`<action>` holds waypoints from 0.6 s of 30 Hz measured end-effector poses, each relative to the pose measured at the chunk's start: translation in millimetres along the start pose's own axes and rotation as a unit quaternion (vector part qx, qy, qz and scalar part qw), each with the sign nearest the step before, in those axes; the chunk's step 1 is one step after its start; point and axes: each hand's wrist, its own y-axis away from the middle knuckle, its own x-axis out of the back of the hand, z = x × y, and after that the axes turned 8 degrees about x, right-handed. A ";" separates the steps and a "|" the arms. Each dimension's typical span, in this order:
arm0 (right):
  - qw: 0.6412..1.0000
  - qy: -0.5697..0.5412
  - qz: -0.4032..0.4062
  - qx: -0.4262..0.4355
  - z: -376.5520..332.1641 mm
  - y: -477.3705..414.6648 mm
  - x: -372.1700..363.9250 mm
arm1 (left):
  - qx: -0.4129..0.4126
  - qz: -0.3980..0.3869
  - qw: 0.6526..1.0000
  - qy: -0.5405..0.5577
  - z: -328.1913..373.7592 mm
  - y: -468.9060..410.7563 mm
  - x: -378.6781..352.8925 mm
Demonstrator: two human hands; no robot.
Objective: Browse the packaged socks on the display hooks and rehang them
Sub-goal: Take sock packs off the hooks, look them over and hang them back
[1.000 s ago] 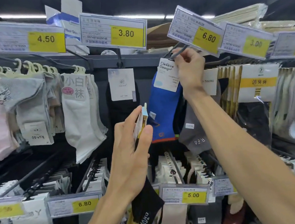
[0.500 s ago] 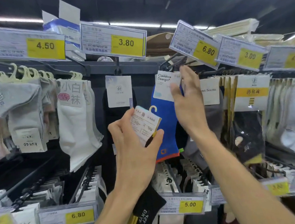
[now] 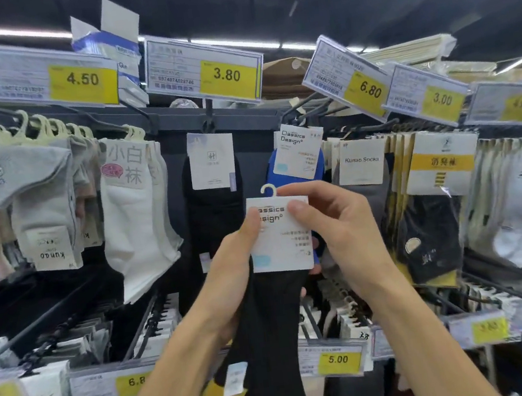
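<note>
While both hands grip it, the sock pack (image 3: 269, 328) hangs at centre frame. My left hand (image 3: 228, 267) holds the left edge of the card (image 3: 286, 240), thumb on its face, and my right hand (image 3: 336, 231) pinches the top right corner beside the small plastic hook (image 3: 268, 190). I judge it light and floppy. Only the card is stiff, so that is the place to hold. The toe runs off the bottom edge, my left fingers are hidden behind the sock, and the small print is blurred.

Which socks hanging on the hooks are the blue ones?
The blue socks hang on the top row behind the hanging Classics Design card, between the black socks and the Kunao Socks card.
</note>
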 end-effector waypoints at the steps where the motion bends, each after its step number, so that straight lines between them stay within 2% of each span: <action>1: 1.000 0.006 0.002 0.006 0.5 -0.3 0.4 | -0.005 0.005 1.000 -0.006 -0.8 -0.2 0.4; 3: 0.999 0.023 0.032 0.019 4.2 -3.7 1.2 | -0.018 0.016 0.999 -0.041 -1.9 0.1 0.6; 7: 0.977 0.052 0.205 0.022 15.4 -28.2 12.4 | -0.068 0.009 0.977 -0.203 -9.4 4.0 4.3; 9: 0.959 0.105 0.261 0.034 19.4 -46.7 21.4 | -0.078 0.045 0.934 -0.347 -19.9 10.2 9.5; 11: 0.947 0.140 0.284 0.054 22.3 -63.1 26.0 | -0.048 0.101 0.865 -0.489 -31.2 15.5 15.6; 13: 0.939 0.167 0.293 0.077 25.6 -77.6 26.5 | -0.007 0.124 0.801 -0.586 -37.1 20.3 17.5; 15: 0.933 0.194 0.292 0.081 28.4 -91.5 23.9 | 0.003 0.119 0.770 -0.626 -40.0 23.1 14.8; 18: 0.940 0.177 0.281 0.080 34.0 -105.1 17.0 | -0.015 0.118 0.753 -0.647 -44.4 24.9 11.1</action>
